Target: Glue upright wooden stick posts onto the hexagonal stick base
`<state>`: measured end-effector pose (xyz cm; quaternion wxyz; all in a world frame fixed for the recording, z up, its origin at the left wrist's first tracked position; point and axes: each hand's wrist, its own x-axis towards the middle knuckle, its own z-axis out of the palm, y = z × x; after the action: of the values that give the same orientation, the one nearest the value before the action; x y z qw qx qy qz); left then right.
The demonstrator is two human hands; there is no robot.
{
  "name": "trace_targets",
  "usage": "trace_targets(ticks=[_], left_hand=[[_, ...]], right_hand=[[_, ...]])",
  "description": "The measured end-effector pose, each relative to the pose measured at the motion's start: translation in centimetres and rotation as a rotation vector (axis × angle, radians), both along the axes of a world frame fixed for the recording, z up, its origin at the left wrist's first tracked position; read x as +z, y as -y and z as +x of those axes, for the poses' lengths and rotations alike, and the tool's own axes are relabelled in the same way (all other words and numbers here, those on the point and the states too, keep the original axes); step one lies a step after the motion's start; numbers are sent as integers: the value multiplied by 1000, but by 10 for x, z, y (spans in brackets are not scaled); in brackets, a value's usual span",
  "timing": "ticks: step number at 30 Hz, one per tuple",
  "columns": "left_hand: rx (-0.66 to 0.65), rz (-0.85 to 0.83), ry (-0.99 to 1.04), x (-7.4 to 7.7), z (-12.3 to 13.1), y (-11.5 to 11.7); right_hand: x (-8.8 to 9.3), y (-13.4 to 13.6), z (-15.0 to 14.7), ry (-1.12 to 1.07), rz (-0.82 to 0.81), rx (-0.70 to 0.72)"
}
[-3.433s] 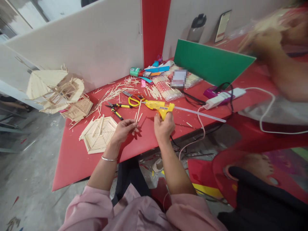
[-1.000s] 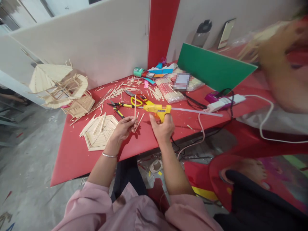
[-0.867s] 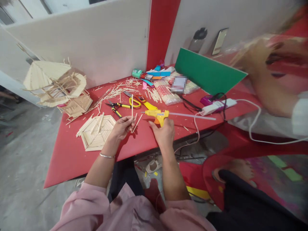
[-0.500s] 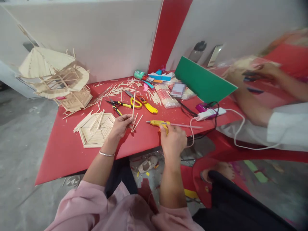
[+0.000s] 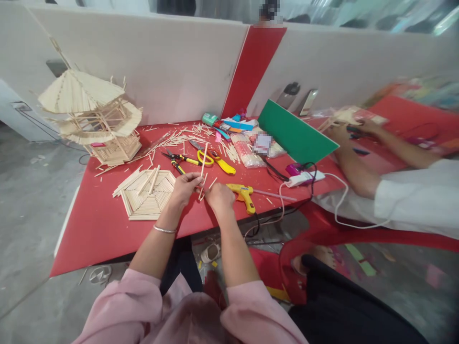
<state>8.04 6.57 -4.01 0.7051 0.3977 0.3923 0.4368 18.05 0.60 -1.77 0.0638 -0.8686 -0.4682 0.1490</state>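
Observation:
My left hand (image 5: 184,187) is closed round thin wooden sticks (image 5: 203,165) that stand up from its fingers. My right hand (image 5: 219,198) has come against them from the right, its fingers pinched at the lower end of the sticks. The yellow glue gun (image 5: 244,194) lies on its side on the red table (image 5: 103,229), just right of my right hand and free of it. A flat hexagon of glued sticks (image 5: 147,193) lies left of my left hand.
A stick pagoda model (image 5: 93,117) stands at the back left. Yellow scissors (image 5: 213,158), black-yellow cutters (image 5: 179,160), loose sticks and stick packets (image 5: 247,148) lie behind my hands. A green board (image 5: 294,134), a white power strip (image 5: 303,177) and another person's arms (image 5: 358,162) are on the right.
My right hand set the glue gun down on the table and moved left to the sticks in my left hand. The view swung upward and left.

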Motion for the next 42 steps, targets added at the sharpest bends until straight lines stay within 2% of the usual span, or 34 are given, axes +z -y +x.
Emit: trace_targets(ticks=[6,15,17,20,23,25,29,42], left_hand=[[10,-24,33,-2,-2,-1],[-28,-46,113,-8,-3,-2],[-32,-58,104,-9,-3,-2],[-51,-90,94,-10,-4,-2],[-113,-116,123,-9,-5,-2],[-151,-136,149,-8,-6,-2],[-185,-171,172,-6,-7,-1],[-253,-149,189,-6,-7,-1]], right_hand=[[-3,-5,1,4,-35,-18],[-9,15,12,29,3,35],[-13,22,17,-38,96,37],[-13,31,22,-305,417,-1],[-3,32,22,-540,729,-60],[7,28,20,-604,832,-59],[20,19,15,-636,881,-38],[18,13,11,-663,937,-59]])
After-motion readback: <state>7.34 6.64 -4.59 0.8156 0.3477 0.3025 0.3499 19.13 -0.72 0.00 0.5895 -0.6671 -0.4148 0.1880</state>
